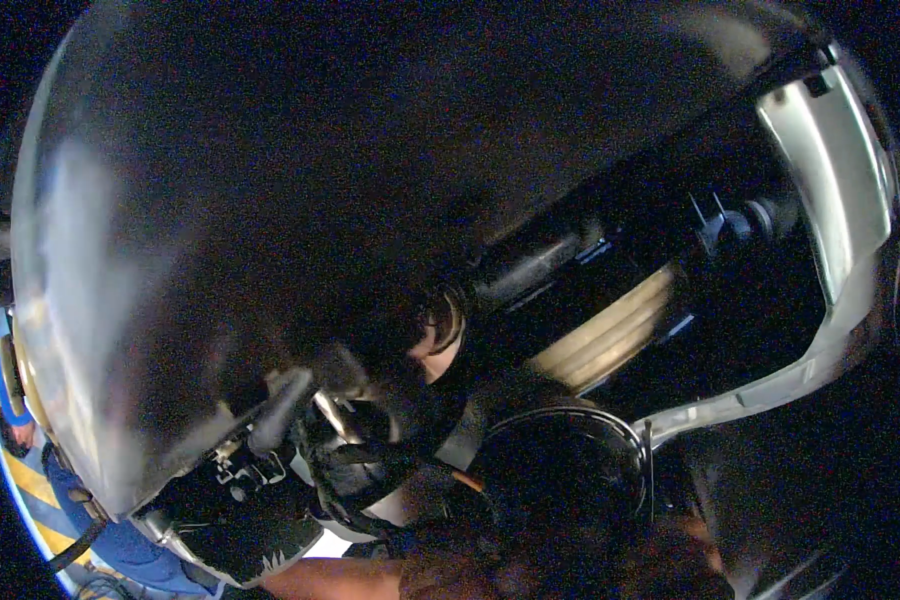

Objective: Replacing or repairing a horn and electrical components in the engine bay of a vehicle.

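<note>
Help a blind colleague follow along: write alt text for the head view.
A large dark panel fills much of this dim view, with a pale ribbed part and a curved silver frame toward the right. A bare forearm shows at the lower edge; neither hand can be clearly made out.

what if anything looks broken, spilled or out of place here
Nothing clearly stands out: the black tube, the beige ribbed part and the curved silver strip show no obvious break or spill. Much of the picture is too dark and grainy to judge, so small faults could be hidden.
</note>
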A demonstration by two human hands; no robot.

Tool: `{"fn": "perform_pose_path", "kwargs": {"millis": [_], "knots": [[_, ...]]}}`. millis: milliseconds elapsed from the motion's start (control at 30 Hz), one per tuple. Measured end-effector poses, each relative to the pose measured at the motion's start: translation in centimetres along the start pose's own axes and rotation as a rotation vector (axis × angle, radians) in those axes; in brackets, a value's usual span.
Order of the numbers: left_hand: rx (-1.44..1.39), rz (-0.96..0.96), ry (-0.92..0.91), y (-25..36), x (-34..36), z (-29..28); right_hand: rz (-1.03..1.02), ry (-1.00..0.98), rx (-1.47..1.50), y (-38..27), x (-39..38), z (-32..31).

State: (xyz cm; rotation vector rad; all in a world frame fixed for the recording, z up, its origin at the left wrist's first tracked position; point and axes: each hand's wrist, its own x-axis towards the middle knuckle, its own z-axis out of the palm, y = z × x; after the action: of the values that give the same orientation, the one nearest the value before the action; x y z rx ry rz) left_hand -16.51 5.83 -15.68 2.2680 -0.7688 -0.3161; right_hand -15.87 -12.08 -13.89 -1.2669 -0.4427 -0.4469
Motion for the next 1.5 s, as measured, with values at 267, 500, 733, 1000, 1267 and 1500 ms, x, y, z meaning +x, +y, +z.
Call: {"fn": "perform_pose_path", "kwargs": {"millis": [267, 500, 733, 1000, 1267, 1500], "knots": [[-0.041, -0.001, 0.007, -0.9, 0.7, 0.7, -0.042, 0.002, -0.051, 1.1, -0.7, -0.7], [-0.110, 0.001, -0.016, -0.8, 0.9, 1.2, -0.049, 0.021, -0.124, 1.1, -1.6, -1.3], [-0.152, -0.002, -0.035, -1.0, 1.1, 0.6, -0.071, 0.045, -0.175, 1.2, -1.9, -0.9], [-0.232, -0.011, -0.047, -1.0, 1.4, 0.8, -0.076, 0.049, -0.250, 1.0, -2.3, -1.3], [-0.307, -0.030, -0.062, -1.2, 2.4, 0.8, -0.076, 0.055, -0.316, 1.2, -2.1, -1.9], [-0.361, -0.034, -0.060, -1.4, 3.5, 0.8, -0.098, 0.055, -0.371, 1.6, -1.8, -2.5]]}}
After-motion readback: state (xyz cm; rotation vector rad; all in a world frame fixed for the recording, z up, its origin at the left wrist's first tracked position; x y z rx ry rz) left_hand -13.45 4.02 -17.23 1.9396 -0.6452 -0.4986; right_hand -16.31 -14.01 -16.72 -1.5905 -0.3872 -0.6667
